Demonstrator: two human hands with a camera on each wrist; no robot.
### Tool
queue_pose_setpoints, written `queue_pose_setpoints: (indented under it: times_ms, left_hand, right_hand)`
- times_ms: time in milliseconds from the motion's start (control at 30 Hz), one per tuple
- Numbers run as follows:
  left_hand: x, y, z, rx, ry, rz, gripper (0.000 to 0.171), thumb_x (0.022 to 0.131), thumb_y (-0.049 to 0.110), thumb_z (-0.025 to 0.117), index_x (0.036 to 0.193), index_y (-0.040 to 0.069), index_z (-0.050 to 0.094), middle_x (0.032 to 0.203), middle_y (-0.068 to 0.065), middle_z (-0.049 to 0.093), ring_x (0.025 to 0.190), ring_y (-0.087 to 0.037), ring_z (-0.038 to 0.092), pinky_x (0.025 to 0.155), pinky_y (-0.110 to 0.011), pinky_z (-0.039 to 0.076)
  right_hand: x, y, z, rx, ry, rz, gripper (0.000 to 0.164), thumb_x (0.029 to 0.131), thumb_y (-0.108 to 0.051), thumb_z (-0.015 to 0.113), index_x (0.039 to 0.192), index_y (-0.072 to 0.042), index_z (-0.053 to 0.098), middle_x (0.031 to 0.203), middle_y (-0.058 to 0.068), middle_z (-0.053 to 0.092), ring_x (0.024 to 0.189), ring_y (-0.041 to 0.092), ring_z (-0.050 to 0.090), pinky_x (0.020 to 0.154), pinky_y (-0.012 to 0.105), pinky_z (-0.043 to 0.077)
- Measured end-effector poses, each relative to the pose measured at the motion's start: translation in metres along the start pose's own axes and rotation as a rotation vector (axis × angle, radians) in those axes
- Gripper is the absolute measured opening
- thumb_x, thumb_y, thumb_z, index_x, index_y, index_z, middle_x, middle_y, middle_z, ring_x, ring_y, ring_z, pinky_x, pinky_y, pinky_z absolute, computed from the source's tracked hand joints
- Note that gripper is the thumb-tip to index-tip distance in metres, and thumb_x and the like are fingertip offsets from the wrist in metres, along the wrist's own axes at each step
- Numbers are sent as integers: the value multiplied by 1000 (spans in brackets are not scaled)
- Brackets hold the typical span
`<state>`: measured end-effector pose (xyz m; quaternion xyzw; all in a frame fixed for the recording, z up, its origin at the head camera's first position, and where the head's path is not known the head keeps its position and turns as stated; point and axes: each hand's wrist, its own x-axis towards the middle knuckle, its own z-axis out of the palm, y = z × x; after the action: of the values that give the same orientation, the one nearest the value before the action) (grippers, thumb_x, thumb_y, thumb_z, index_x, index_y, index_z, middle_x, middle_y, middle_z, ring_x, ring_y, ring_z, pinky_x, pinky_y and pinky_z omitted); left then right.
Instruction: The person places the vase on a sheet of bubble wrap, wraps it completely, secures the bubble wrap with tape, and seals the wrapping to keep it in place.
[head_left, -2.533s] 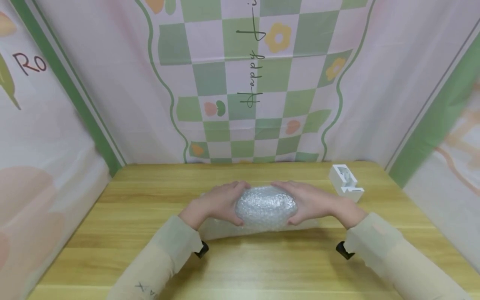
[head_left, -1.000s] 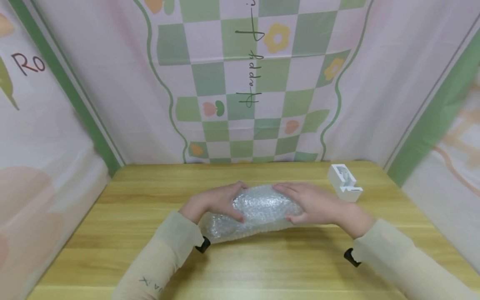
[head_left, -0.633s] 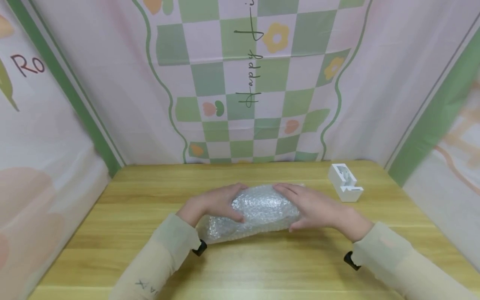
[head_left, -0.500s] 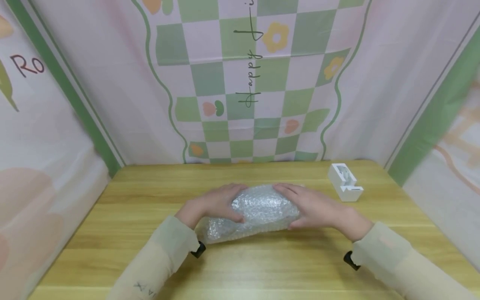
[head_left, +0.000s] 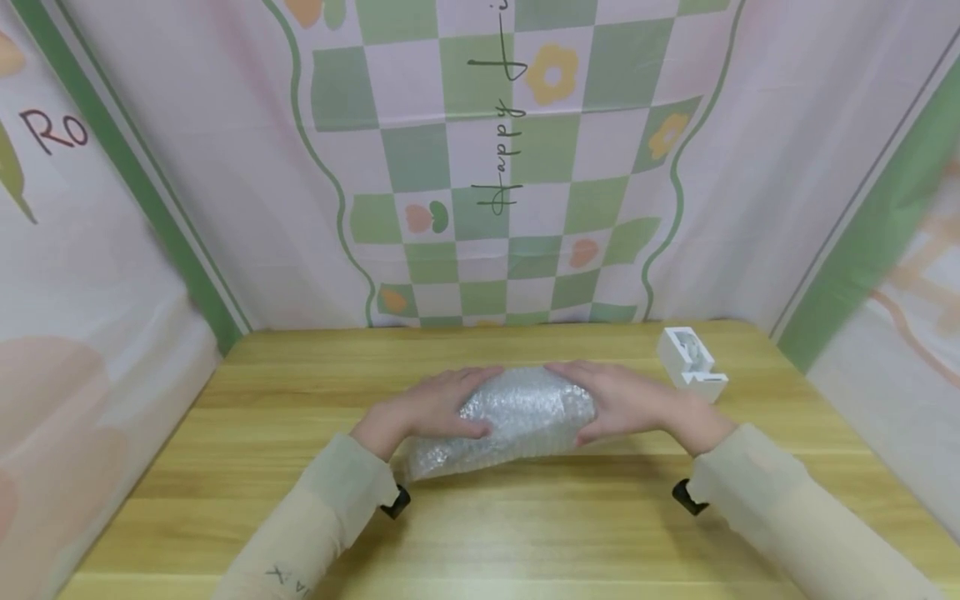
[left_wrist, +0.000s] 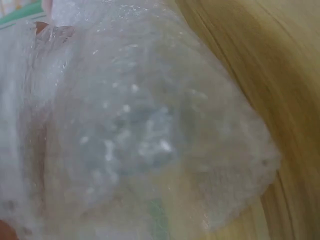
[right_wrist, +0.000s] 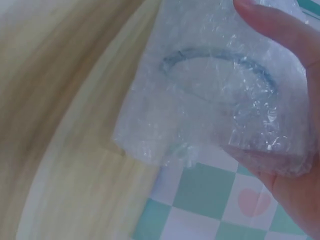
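Observation:
A bundle of clear bubble wrap (head_left: 525,417) lies across the middle of the table between my two hands. My left hand (head_left: 431,408) grips its left part, thumb along the near side and fingers over the far side. The right hand (head_left: 626,400) grips the right part in the same way, with the far fingertips partly hidden. Through the open end of the wrap (right_wrist: 215,125) in the right wrist view shows a round, bluish rim (right_wrist: 220,53) of something inside. The left end of the wrap (left_wrist: 150,120) sticks out loosely past the left hand.
A white tape dispenser (head_left: 678,358) with a translucent roll inside stands at the back right of the wooden table (head_left: 525,533). A checked cloth backdrop (head_left: 480,250) hangs behind the table's far edge, with more cloth on both sides.
The bubble wrap has turned between the hands, and its flat sheet seen earlier is now rolled round the bundle. My right hand has shifted slightly left and away from me since half a second ago.

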<state>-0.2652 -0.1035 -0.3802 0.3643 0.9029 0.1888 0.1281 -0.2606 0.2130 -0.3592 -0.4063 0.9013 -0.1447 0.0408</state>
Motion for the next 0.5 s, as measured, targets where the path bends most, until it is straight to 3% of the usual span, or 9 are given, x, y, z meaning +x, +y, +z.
queue_pose_setpoints:
  times_ms: [500]
  left_hand:
    - [-4,7,1,-39,-45,-19,87,99,54,58,166,20,15,169,-6,20,153,-27,22,123,-46,21]
  right_hand:
    - [10,8,-10,99,-123,46,107,71,-35,92,156,2,37,153,24,45,136,45,47,111,61,39]
